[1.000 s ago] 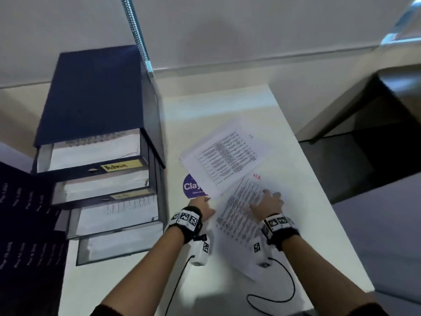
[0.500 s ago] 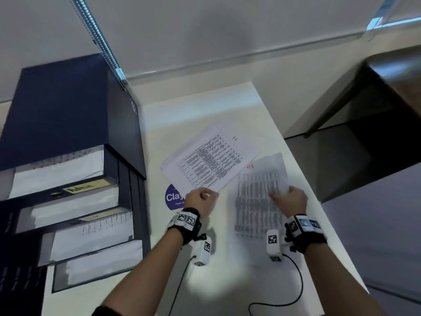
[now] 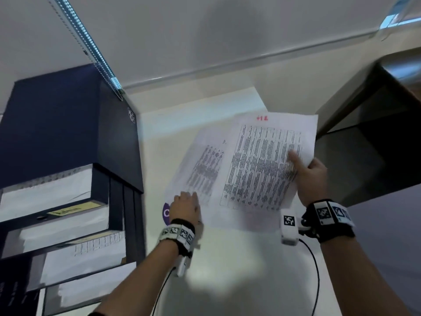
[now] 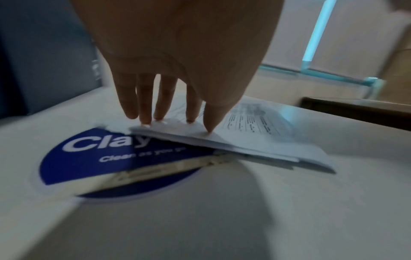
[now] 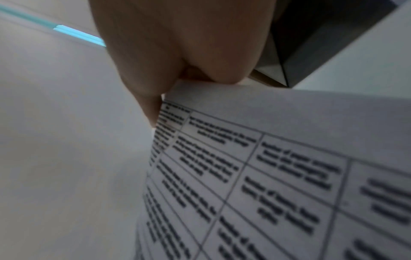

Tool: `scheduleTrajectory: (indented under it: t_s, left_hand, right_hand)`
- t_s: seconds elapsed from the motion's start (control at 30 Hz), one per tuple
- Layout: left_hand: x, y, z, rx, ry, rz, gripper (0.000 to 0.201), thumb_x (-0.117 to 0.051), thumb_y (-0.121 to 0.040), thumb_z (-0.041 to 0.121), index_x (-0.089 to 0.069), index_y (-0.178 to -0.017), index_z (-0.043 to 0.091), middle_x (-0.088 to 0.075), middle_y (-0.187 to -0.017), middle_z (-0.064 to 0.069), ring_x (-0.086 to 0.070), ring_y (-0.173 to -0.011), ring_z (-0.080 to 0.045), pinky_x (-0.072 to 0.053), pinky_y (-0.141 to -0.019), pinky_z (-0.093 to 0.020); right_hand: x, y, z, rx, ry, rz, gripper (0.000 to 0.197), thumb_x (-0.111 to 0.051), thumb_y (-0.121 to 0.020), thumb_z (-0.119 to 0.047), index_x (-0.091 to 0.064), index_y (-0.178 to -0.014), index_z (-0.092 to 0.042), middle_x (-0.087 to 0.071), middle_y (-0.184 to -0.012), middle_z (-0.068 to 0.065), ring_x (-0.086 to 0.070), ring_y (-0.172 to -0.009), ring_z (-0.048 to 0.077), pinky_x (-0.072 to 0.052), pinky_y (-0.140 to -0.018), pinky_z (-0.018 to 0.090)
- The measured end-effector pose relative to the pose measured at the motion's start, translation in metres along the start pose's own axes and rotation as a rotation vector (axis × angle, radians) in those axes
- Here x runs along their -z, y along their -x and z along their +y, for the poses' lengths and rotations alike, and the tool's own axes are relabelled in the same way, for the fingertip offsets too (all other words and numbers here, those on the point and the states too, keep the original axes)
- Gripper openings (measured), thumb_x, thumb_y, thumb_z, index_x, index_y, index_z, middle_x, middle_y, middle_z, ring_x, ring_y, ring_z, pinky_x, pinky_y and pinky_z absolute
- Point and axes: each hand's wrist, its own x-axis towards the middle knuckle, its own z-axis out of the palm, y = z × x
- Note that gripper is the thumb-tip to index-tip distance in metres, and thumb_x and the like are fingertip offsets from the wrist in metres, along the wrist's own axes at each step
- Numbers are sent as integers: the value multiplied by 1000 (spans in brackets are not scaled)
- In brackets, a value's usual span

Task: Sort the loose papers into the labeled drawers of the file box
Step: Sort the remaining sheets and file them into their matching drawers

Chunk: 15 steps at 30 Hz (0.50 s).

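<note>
Our right hand [image 3: 311,179] pinches a printed sheet [image 3: 264,165] raised right of the file box [image 3: 68,137]; our left hand [image 3: 185,207] presses straight fingers on a stack [image 4: 233,140] lying beside the box

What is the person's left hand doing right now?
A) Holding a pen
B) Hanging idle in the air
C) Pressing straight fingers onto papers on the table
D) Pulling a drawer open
C: the left hand has its straight fingers on the papers lying on the table.
</note>
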Motion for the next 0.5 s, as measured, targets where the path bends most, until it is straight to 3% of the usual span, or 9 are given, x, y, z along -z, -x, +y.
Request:
scheduleTrajectory:
  t_s: [0.07,0.1,0.17,0.23,0.33,0.4,0.5]
  left_hand:
    - [2,6,4,-63,-22,50,34,-45,-95,22,-57,-126,17,-58,-123,-10,-56,-108,-30,-48,-88,-37]
    - [3,5,2,-51,25,71,29,-47,-94,25,-64,-117,19,-63,-117,-7,-59,-104,-29,-49,-87,-35]
    - [0,-4,-9,59,217,137,24,-51,-87,34,-63,-105,23,-60,-112,-2,-57,-101,-27,-46,-82,-33]
    - [-4,-10,-22,196,389,175,28,-58,-78,40,-52,-99,23,-55,-107,-2,-52,-98,-25,-41,-75,-30]
    - [-1,-10,-29,309,676,145,36,-79,-75,25,-60,-102,12,-57,-100,-7,-54,-87,-24,-51,-83,-34]
    - [-2,-9,-34,358,834,157,39,-85,-72,18,-68,-106,11,-64,-90,-4,-59,-81,-21,-54,-86,-31]
    - [-6,-8,-37,365,946,202,36,-89,-67,14,-72,-98,11,-63,-75,-1,-58,-70,-16,-50,-77,-21]
  right_hand:
    - [-15,-5,18,-127,68,-32,24,-71,-89,-27,-68,-102,-8,-71,-89,5,-70,-65,3,-55,-55,19]
    - [-22,-8,34,-196,155,-69,28,-70,-89,-31,-66,-102,-7,-71,-92,10,-71,-68,8,-58,-58,24]
    - [-31,-11,69,-293,430,-176,41,-68,-89,-38,-64,-111,-3,-68,-112,19,-69,-93,28,-58,-82,40]
    - [-39,-5,96,-306,595,-259,40,-65,-92,-31,-63,-120,-2,-67,-119,17,-64,-99,29,-52,-89,38]
    - [-51,13,113,-277,633,-316,33,-70,-88,-23,-67,-115,-6,-71,-108,13,-64,-88,25,-51,-77,31]
    - [-58,25,116,-260,621,-341,31,-75,-83,-19,-68,-111,-6,-69,-97,8,-64,-83,23,-48,-66,22]
    - [-64,35,122,-244,606,-308,30,-77,-79,-16,-68,-106,-7,-70,-94,8,-64,-78,21,-44,-58,18]
